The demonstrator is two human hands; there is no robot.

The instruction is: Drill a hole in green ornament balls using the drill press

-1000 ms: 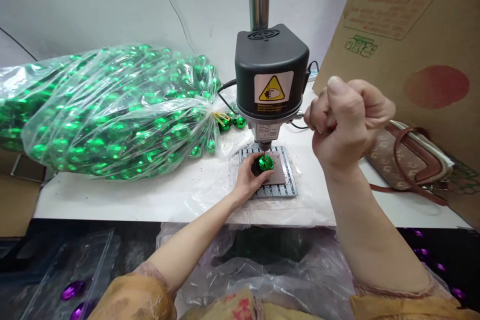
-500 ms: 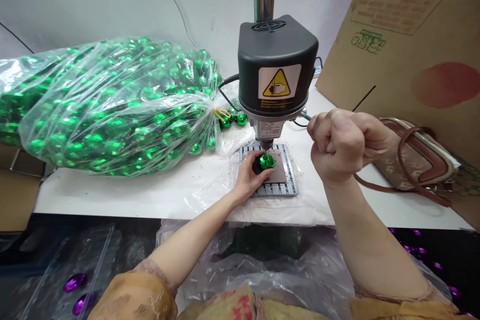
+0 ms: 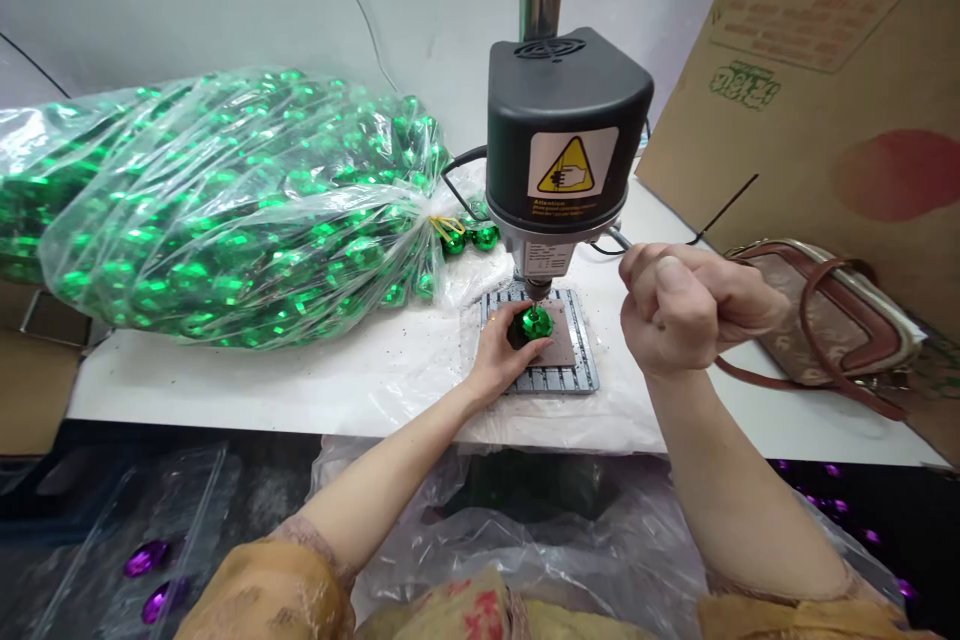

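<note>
My left hand (image 3: 501, 350) is closed around a shiny green faceted ball (image 3: 537, 323), thumb on the near side and fingers on the far side. The ball rests on a brownish square board (image 3: 559, 345) over the slotted metal base (image 3: 585, 375) of a small drill press (image 3: 566, 120). Directly above it is the chuck (image 3: 538, 288), its thin bit reaching the ball's top; whether the tip is inside I cannot tell. My right hand (image 3: 682, 305) makes a fist around the drill press lever (image 3: 619, 238), of which only a short metal piece shows.
A large tied clear bag of green balls (image 3: 247, 210) lies at left, with a few loose green balls (image 3: 485, 237) by its neck. A handbag (image 3: 847, 320) and a tall cardboard box (image 3: 840, 90) stand at right. Purple balls (image 3: 146, 558) lie below the table's edge.
My right fist has come down slightly with the lever. The left hand still holds the green ball in place under the bit. The view has shifted a little.
</note>
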